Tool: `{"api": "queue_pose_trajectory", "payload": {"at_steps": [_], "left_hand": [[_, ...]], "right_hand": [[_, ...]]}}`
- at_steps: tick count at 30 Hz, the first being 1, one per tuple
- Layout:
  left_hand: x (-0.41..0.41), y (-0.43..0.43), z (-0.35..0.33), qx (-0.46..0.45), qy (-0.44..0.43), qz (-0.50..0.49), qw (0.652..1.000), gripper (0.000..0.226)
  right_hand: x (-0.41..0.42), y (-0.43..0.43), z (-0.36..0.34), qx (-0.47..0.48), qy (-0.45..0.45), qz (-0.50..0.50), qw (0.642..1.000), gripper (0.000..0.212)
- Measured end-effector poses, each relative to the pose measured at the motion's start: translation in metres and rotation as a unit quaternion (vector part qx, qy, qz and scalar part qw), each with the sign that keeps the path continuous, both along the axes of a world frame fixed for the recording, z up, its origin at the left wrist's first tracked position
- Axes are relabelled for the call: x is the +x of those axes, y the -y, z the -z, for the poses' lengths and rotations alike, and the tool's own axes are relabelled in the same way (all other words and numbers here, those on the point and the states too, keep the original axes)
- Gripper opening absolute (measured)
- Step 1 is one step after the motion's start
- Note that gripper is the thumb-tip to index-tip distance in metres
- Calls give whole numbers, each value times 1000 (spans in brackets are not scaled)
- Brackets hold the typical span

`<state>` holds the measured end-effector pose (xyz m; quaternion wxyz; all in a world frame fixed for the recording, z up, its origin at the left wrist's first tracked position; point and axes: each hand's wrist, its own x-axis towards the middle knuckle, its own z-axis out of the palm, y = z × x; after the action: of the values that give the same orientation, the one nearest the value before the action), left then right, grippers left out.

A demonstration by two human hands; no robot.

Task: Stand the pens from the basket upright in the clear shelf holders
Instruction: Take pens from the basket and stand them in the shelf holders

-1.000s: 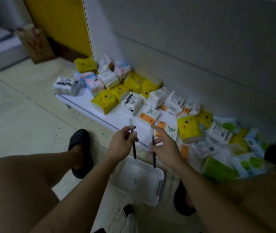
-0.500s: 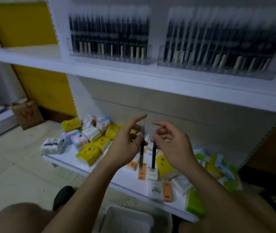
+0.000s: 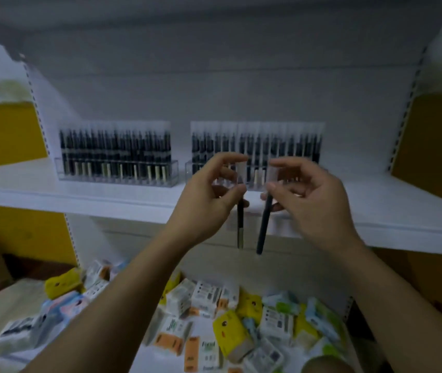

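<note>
Holding, left grip: thumb and fingers pinching a slim black pen with a clear cap near its top, barrel hanging down.
Right grip: same pinch on a second black clear-capped pen, tilted slightly.
Where: both pens in the air before the white shelf, just in front of the right clear plastic holder, already packed with pens.
Handling: light, stiff, smooth, probably slippery; a high pinch should let the tip drop into a slot.
Watch: those caps could pull off, I reckon.
</note>
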<state>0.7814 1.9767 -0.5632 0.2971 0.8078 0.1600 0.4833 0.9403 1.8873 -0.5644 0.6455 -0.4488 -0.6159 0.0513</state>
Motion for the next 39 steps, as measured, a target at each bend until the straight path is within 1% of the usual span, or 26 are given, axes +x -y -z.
{"api": "queue_pose_trajectory", "payload": {"at_steps": [3, 7, 11, 16, 19, 22, 27, 32, 35, 39], "left_hand": [[28, 1, -24, 9, 17, 23, 1000, 37], [64, 1, -51, 12, 24, 70, 997, 37], [99, -2, -74, 13, 22, 83, 996, 37], [136, -18, -92, 22, 40, 62, 997, 35], [154, -32, -96, 41, 49, 30, 998, 26], [169, -43, -96, 90, 38, -12, 995, 21], [179, -55, -103, 144, 62, -40, 987, 21], [186, -67, -101, 129, 33, -48, 990, 21], [189, -73, -100, 129, 34, -54, 990, 22], [190, -76, -100, 128, 30, -65, 989, 23]], "right_hand": [[26, 4, -24, 35, -17, 21, 999, 27], [61, 5, -51, 52, -1, 74, 996, 26], [93, -3, -69, 65, 2, 133, 989, 24], [127, -28, -83, 69, 5, 180, 981, 21], [141, -46, -89, 70, 13, 202, 977, 20], [153, -64, -90, 61, 5, 200, 978, 19], [167, -81, -87, 72, -18, 197, 978, 20], [174, -83, -79, 83, -50, 177, 979, 21], [174, -83, -75, 94, -66, 153, 982, 25], [177, -79, -73, 106, -76, 147, 980, 28]]}}
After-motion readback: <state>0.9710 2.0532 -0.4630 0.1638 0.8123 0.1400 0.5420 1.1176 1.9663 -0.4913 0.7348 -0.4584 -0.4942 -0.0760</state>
